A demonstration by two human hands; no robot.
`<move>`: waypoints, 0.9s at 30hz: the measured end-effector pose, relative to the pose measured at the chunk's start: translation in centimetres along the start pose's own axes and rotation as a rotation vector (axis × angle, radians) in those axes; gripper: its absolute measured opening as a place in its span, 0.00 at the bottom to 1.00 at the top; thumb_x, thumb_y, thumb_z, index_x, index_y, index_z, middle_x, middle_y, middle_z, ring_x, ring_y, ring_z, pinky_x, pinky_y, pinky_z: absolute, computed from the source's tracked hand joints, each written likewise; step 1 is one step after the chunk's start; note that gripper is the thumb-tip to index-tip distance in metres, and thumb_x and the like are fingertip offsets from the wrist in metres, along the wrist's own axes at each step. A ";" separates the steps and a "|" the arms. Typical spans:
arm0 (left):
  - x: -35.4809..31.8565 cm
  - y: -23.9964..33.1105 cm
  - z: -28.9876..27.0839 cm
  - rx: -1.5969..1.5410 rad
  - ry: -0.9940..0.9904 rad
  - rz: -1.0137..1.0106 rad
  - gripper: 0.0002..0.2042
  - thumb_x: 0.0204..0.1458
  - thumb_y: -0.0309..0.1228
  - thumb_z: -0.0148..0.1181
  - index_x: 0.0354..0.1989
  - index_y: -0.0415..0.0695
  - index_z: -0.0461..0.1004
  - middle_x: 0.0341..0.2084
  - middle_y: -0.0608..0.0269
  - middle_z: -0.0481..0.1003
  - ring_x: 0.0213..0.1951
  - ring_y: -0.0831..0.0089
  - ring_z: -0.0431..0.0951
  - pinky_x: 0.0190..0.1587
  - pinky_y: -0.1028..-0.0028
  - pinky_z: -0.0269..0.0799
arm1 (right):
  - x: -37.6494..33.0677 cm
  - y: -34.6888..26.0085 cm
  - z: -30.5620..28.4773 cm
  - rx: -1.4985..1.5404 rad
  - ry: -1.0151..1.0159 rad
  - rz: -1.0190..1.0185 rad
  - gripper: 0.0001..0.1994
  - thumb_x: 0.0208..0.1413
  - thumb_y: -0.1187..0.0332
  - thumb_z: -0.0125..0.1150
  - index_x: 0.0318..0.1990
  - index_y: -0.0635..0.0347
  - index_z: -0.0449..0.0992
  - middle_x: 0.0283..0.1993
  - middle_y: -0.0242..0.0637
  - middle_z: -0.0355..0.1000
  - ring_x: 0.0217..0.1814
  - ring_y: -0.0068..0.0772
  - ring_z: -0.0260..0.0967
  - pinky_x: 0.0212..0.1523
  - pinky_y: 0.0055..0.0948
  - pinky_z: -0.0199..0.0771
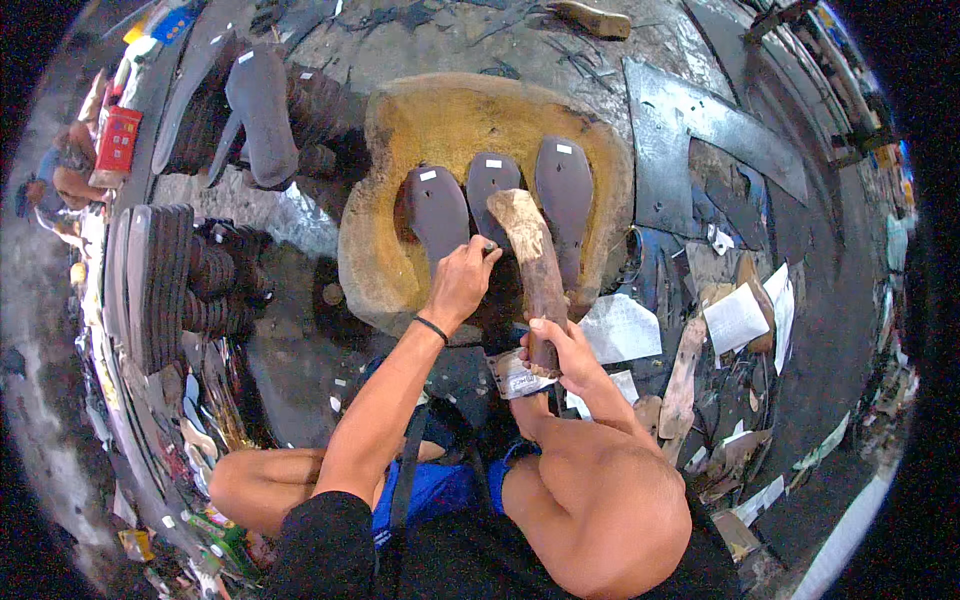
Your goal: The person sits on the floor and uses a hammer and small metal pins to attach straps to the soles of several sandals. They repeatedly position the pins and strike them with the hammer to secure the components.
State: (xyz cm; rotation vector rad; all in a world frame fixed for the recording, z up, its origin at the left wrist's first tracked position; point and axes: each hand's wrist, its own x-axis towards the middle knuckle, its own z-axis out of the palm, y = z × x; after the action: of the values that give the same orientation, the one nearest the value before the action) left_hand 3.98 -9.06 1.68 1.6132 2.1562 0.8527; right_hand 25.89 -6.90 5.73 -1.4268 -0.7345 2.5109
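While the left hand [462, 283] pinches a small dark piece [489, 248] near the middle sole [490, 175], the right hand [560, 350] grasps a curved wooden club [531, 262] by its lower end. At frame centre, a broad block [385, 190] leaves bare yellowish surface above the soles and a wider gap before the right sole [566, 195] than before the left sole [437, 200]. Its rim is rounded and worn; the soles look flat, dark and matte, the club's head pale and chipped. Their long axes run up the frame, rounded ends uppermost; the club's head leans slightly left.
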 end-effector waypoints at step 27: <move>-13.4 -16.0 -13.3 0.191 0.552 -0.661 0.11 0.56 0.36 0.63 0.42 0.42 0.80 0.30 0.50 0.81 0.31 0.59 0.81 0.35 0.66 0.74 | -2.8 0.5 0.2 -0.192 0.176 -0.102 0.14 0.57 0.61 0.62 0.45 0.59 0.69 0.31 0.34 0.72 0.28 0.30 0.74 0.26 0.29 0.78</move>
State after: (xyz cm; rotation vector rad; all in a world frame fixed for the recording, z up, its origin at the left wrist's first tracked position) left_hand -11.56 -28.30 0.57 0.6471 2.9564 0.9518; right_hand 27.25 -8.47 7.69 -1.6019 -1.0084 2.2556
